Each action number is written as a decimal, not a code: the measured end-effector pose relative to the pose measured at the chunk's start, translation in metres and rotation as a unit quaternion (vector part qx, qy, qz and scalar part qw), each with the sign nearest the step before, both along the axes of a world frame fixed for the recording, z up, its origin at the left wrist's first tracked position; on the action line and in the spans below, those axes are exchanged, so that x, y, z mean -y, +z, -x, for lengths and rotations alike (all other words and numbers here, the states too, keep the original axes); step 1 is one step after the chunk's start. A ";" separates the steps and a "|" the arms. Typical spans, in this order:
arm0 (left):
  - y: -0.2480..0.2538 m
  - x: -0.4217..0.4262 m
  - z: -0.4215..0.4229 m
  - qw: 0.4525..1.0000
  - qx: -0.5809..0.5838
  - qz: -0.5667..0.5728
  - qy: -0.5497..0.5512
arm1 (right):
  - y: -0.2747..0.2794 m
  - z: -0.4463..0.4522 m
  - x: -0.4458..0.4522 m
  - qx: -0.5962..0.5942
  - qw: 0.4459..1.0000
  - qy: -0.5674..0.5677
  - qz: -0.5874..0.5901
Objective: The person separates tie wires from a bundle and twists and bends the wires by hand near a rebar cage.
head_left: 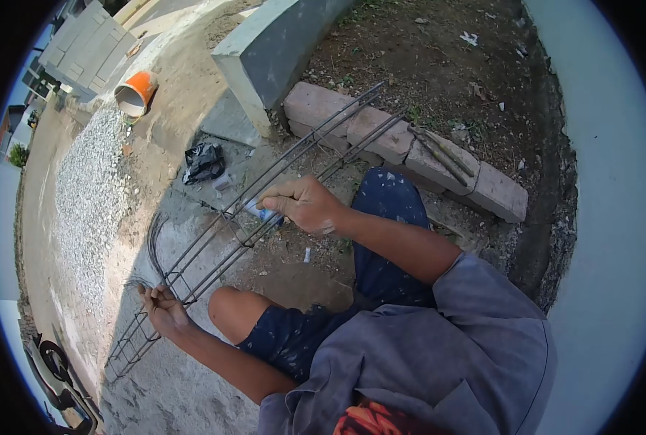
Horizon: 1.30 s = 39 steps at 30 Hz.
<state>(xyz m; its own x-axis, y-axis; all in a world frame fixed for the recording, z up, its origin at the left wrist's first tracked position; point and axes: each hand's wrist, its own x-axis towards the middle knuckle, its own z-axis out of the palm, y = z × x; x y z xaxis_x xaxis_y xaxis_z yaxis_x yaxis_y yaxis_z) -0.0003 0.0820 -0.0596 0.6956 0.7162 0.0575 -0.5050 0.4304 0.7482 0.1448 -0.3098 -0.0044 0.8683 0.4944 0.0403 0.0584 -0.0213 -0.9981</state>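
A long rebar cage [230,219] of thin bars and stirrups runs diagonally from the lower left up to the bricks. My left hand [165,312] is at its lower part, with fingers curled about the bars. Over the cage's middle, my right hand [307,206] is closed in a pinch; whatever is between its fingertips is too small to make out. A bundle of thin dark wire [153,243] curves beside the cage, close to my left hand. The cage's upper end rests over a row of pale bricks [388,134].
Short metal rods [442,156] lie on the bricks. A black plastic bag [203,161] sits on the concrete beyond the cage. Farther off are a gravel pile [91,196] and a tipped orange bucket [136,94]. A low wall [261,61] stands ahead, a pale wall [613,188] at right.
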 end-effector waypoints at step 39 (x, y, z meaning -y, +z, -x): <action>0.037 0.069 0.000 0.978 -0.138 0.034 0.151 | 0.051 0.022 -0.012 0.271 0.957 0.057 0.087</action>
